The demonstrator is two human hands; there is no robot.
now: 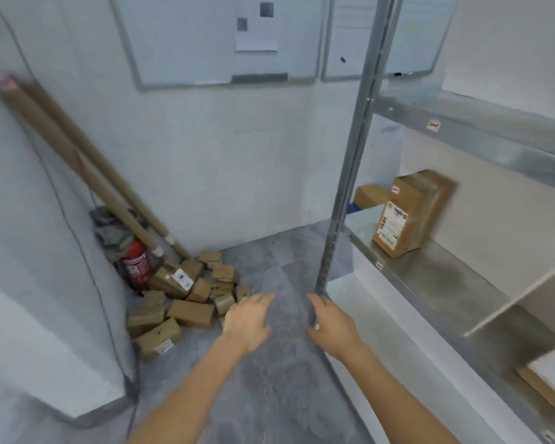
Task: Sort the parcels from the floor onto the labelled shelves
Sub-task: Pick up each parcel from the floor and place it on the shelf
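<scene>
Several brown cardboard parcels [186, 299] lie in a heap on the grey floor in the far left corner. My left hand [249, 318] reaches out towards the heap with relaxed fingers and holds nothing. My right hand [332, 322] is extended beside the metal shelf post [350, 174], empty, fingers loose. On the middle shelf [430, 277] of the metal rack a tall brown parcel [410, 213] with a printed label stands upright, and a smaller box [370, 195] sits behind it. Small labels [433, 125] are stuck on the shelf edges.
A red fire extinguisher [137, 267], grey rags and long cardboard tubes [87, 174] lean in the corner behind the heap. Whiteboards [225, 40] hang on the back wall. A white cabinet [39, 283] stands at the left. Another parcel [551, 379] lies on a lower shelf at right.
</scene>
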